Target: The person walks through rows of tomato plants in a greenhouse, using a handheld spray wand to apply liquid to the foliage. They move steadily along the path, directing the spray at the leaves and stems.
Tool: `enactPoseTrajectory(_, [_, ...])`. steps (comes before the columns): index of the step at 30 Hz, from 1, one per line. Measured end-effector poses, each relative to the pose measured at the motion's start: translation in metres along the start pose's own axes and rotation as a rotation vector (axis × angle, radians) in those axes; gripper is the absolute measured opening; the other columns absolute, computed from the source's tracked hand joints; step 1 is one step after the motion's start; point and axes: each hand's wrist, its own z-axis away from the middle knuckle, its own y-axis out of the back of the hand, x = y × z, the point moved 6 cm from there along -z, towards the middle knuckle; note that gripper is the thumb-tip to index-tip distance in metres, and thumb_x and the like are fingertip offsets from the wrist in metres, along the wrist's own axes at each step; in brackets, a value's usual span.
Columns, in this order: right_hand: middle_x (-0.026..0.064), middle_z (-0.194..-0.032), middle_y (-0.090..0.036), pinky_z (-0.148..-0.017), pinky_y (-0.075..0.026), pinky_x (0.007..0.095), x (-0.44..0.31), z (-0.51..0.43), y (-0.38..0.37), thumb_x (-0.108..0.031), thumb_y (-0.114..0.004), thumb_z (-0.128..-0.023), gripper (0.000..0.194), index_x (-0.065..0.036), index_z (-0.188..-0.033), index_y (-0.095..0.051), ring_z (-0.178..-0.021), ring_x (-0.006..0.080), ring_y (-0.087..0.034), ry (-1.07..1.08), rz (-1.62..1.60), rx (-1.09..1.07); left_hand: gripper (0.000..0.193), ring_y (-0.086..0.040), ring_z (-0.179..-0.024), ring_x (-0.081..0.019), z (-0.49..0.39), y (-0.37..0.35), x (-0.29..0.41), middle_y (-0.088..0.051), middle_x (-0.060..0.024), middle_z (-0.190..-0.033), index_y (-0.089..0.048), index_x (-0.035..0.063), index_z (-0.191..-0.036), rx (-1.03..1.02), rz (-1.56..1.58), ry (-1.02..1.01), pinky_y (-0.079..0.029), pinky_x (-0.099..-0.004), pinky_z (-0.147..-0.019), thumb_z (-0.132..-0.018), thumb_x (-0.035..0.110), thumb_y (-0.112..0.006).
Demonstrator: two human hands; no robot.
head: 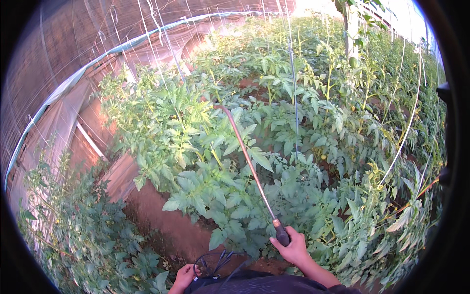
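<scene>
My right hand point(295, 247) grips the dark handle point(282, 235) of a long thin metal spray wand point(251, 165). The wand slants up and away to the left, and its bent far end reaches among the leaves of the tomato plants point(205, 147) in front of me. Low in the picture, by my waist, my left hand point(186, 276) has its fingers curled beside a loop of black cables point(220, 261). Whether those fingers hold a cable cannot be made out. Dark clothing covers my body at the bottom edge.
Bare brown soil point(172, 228) forms a strip between the rows. More tomato plants point(88, 235) grow at the left. Support strings point(293, 81) hang down among the foliage. Plastic sheeting point(69, 106) lines the left side, and a pale post point(351, 33) stands at the back right.
</scene>
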Motion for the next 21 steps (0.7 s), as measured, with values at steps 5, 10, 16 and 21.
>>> enactPoseTrajectory(5, [0.0122,-0.06,-0.06,-0.053,-0.048,0.0355,0.006,-0.02,-0.011,-0.032,-0.082,-0.077,0.039,-0.002,-0.083,-0.058,-0.051,0.0246,-0.061,0.022,0.036,-0.01,0.041,-0.065,-0.084,-0.0134,0.03,-0.013,0.053,-0.068,-0.0027,-0.096,-0.062,0.0064,-0.119,-0.101,-0.116,-0.166,-0.049,-0.026,-0.067,-0.104,0.042,-0.048])
enactPoseTrajectory(10, [0.0127,-0.059,-0.061,-0.053,-0.048,0.0352,0.011,-0.028,-0.015,-0.033,-0.082,-0.077,0.039,-0.002,-0.081,-0.058,-0.05,0.0242,-0.061,-0.021,0.003,-0.087,0.028,-0.066,-0.078,-0.0124,0.029,-0.002,0.015,-0.07,-0.0062,-0.092,-0.063,0.0034,-0.111,0.019,-0.002,-0.06,-0.052,-0.0247,-0.066,-0.101,0.029,-0.058])
enactPoseTrajectory(16, [0.0013,-0.059,-0.051,-0.053,-0.041,0.0291,0.031,-0.012,-0.006,-0.025,-0.083,-0.077,0.035,-0.004,-0.079,-0.055,-0.054,0.0103,-0.045,0.102,-0.108,-0.043,0.023,-0.065,-0.072,-0.0104,0.023,-0.008,-0.017,-0.07,-0.0052,-0.088,-0.064,0.0024,-0.107,0.064,0.068,-0.015,-0.053,-0.0237,-0.066,-0.101,0.023,-0.057])
enactPoseTrajectory(21, [0.0021,-0.059,-0.053,-0.055,-0.044,0.0303,0.085,0.023,-0.013,-0.027,-0.084,-0.074,0.036,-0.005,-0.081,-0.057,-0.054,0.0112,-0.047,0.02,0.015,-0.18,0.024,-0.064,-0.072,-0.0093,0.046,-0.015,-0.018,-0.07,-0.0045,-0.089,-0.065,0.0024,-0.107,0.098,0.068,0.039,-0.053,-0.0242,-0.066,-0.102,0.024,-0.056])
